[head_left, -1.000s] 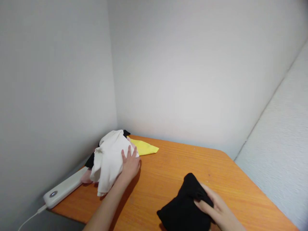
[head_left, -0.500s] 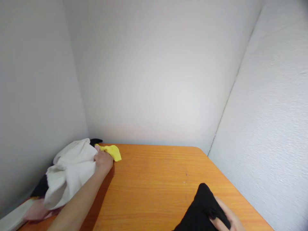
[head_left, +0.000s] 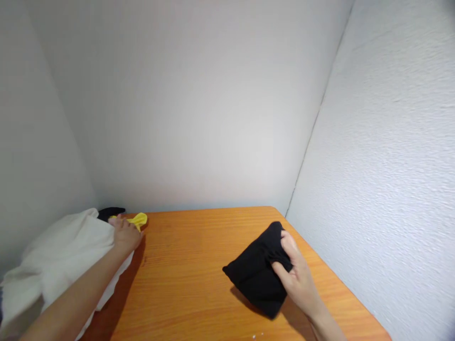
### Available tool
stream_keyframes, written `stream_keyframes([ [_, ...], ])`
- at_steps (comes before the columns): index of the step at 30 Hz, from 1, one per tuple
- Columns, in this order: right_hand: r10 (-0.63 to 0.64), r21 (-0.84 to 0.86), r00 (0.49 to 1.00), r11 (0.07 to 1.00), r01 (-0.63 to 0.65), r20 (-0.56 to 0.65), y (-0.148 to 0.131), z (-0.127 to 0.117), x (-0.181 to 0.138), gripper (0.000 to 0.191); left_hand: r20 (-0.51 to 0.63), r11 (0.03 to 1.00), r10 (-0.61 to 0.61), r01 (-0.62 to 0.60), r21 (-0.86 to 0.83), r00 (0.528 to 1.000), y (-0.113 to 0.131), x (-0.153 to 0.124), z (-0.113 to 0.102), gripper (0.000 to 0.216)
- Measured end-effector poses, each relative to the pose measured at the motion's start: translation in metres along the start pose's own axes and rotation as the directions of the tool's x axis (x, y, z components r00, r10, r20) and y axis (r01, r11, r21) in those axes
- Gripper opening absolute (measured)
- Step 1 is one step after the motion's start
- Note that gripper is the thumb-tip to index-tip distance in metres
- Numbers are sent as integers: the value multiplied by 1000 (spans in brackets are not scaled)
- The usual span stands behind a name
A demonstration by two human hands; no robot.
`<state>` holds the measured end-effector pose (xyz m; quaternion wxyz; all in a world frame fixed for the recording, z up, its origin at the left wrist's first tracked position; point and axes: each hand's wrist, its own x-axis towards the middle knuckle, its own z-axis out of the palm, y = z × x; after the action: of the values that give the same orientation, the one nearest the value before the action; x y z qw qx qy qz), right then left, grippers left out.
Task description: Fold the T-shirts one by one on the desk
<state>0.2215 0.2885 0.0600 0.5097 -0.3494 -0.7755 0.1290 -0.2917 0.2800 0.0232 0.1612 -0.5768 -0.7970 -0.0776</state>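
Observation:
My right hand (head_left: 296,277) is closed on a folded black cloth (head_left: 256,274), which it holds a little above the orange wooden table (head_left: 199,265) near the right wall. My left hand (head_left: 125,234) rests at the far left corner, fingers curled on a yellow cloth (head_left: 139,219) and against a heap of white cloth (head_left: 60,258). A bit of another black cloth (head_left: 111,212) shows behind the white heap.
Grey walls close in the table on the left, at the back and on the right. The wooden top stretches bare between my two hands.
The view has swung to the right. My right hand has carried the black cloth up and toward the back right. My left hand has pushed the yellow cloth and white heap into the left corner.

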Motion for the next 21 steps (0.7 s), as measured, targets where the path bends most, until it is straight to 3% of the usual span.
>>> stream_keyframes([
  [2, -124, -56, 966, 989, 140, 228, -31, -2, 15, 26, -15, 999, -37, 37, -26, 999, 7, -7, -8, 24],
  [3, -182, -77, 907, 971, 227, 379, -46, 0, 17, 22, -16, 998, -45, 44, -54, 999, 14, -12, -12, 28],
  [5, -248, -89, 740, 919, 383, 626, -67, 7, 8, 19, 15, 989, -53, 55, -136, 998, 32, -25, -20, 37],
  [7, -247, -100, 613, 874, 475, 750, -74, 19, -14, 22, 105, 965, -38, 64, -253, 994, 50, -45, -27, 46],
  [10, -187, -132, 530, 852, 507, 827, -64, 36, -55, 15, 295, 884, 57, 89, -459, 954, 71, -86, -34, 54],
  [12, -133, -162, 515, 857, 489, 847, -59, 41, -71, 9, 399, 812, 129, 135, -569, 908, 84, -115, -34, 53],
  [16, 37, -267, 557, 903, 337, 830, -76, 40, -72, 27, 473, 708, 168, 228, -668, 865, 109, -155, -30, 37],
  [19, 78, -329, 646, 902, 278, 760, -99, 52, -67, 24, 453, 668, 130, 260, -697, 882, 129, -162, -26, 25],
  [21, 69, -362, 719, 895, 262, 692, -108, 69, -68, 34, 437, 636, 109, 276, -721, 893, 140, -163, -24, 22],
])
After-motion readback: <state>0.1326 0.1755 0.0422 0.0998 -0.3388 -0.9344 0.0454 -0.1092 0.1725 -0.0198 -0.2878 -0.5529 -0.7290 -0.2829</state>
